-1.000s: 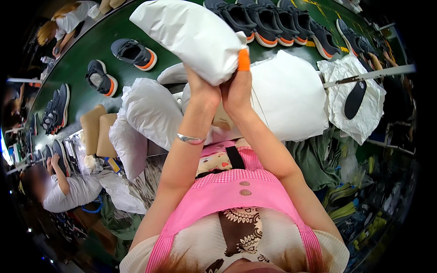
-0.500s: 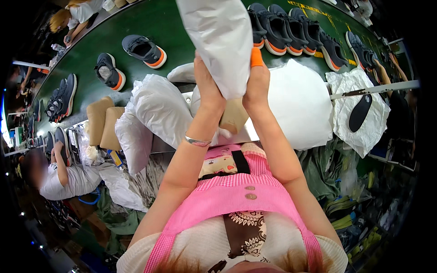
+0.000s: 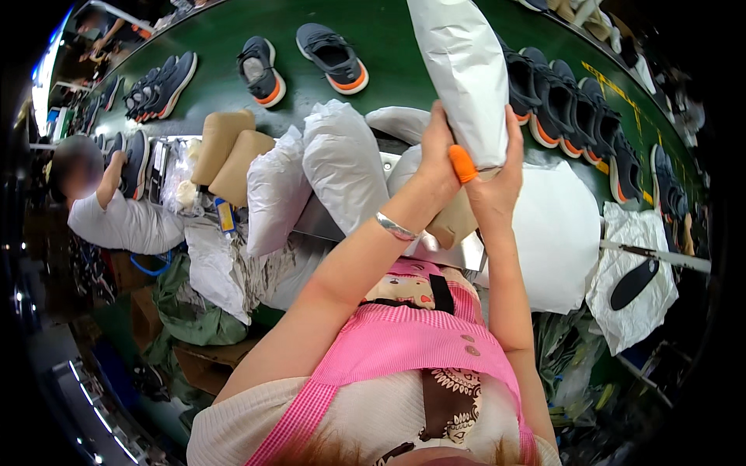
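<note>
Both hands hold a long rounded form wrapped in white paper [image 3: 464, 74], raised in front of me over the work surface. My left hand [image 3: 437, 151] closes round its lower left side. My right hand [image 3: 499, 179] grips the lower right, fingers up along the paper and the thumb, in an orange finger cover [image 3: 463, 164], across the bottom end. Below the hands sits a tan block-like form [image 3: 452, 221], partly hidden by my left wrist; I cannot tell whether it touches the wrapped form. More white paper-wrapped forms [image 3: 342, 159] lie to the left of my hands.
Two bare tan forms [image 3: 225, 147] stand left of the wrapped ones. Dark sneakers [image 3: 332, 58] with orange heels stand on the green table [image 3: 404, 70]; several more [image 3: 559, 105] line the right. White paper sheets [image 3: 544, 241] and a black insole [image 3: 633, 285] lie right. A co-worker [image 3: 128, 213] sits left.
My view has turned, so the table things sit differently in the picture. The right thumb has come across the wrapped form's lower end, and the form now tilts the other way.
</note>
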A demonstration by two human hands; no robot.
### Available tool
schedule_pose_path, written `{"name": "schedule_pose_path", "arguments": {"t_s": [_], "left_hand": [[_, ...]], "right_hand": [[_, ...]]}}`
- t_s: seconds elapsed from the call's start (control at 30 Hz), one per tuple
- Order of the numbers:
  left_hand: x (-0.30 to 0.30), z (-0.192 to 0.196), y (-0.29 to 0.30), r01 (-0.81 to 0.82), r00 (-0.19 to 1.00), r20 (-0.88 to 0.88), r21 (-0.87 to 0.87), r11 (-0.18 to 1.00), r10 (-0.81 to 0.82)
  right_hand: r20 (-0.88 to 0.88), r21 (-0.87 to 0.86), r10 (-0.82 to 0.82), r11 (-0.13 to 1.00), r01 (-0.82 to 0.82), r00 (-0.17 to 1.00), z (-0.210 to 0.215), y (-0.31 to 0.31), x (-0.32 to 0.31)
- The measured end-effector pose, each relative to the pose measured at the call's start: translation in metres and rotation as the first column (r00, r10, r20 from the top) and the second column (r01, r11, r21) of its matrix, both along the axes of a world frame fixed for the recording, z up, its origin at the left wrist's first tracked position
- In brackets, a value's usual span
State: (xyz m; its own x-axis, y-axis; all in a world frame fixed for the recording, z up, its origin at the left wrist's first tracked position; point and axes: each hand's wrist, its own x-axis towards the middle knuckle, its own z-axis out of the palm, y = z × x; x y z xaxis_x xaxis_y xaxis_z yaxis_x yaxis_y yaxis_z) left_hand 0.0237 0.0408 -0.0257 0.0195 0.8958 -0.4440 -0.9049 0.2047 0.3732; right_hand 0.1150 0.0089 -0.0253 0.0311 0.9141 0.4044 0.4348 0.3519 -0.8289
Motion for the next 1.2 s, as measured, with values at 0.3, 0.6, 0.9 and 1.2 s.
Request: {"name": "schedule_pose_path", "arguments": {"t_s": [0.3, 0.6, 0.9, 1.2], "left_hand": [[-0.082, 0.009, 0.053, 0.3, 0.946, -0.158, 0.089, 0.95, -0.284], [-0.304, -0.079, 0.145, -0.061, -0.698, -0.681, -0.25, 0.966, -0.22], [-0.326, -0.161, 0.207, 0.051, -0.925, -0.381, -0.105, 0.993, 0.007], [-0.224, -0.134, 0.227, 0.597, -0.682, -0.644, -0.215, 0.773, 0.348]], "right_hand": [[0.011, 0.194, 0.045, 0.98, -0.046, 0.999, 0.02, 0.053, -0.047], [0.329, -0.165, -0.035, 0.982, 0.094, 0.944, -0.011, 0.114, -0.039], [0.432, -0.335, 0.22, 0.939, -0.071, 0.875, -0.03, 0.143, -0.07], [0.263, -0.608, 0.424, 0.771, -0.193, 0.867, 0.001, 0.169, -0.027]]}}
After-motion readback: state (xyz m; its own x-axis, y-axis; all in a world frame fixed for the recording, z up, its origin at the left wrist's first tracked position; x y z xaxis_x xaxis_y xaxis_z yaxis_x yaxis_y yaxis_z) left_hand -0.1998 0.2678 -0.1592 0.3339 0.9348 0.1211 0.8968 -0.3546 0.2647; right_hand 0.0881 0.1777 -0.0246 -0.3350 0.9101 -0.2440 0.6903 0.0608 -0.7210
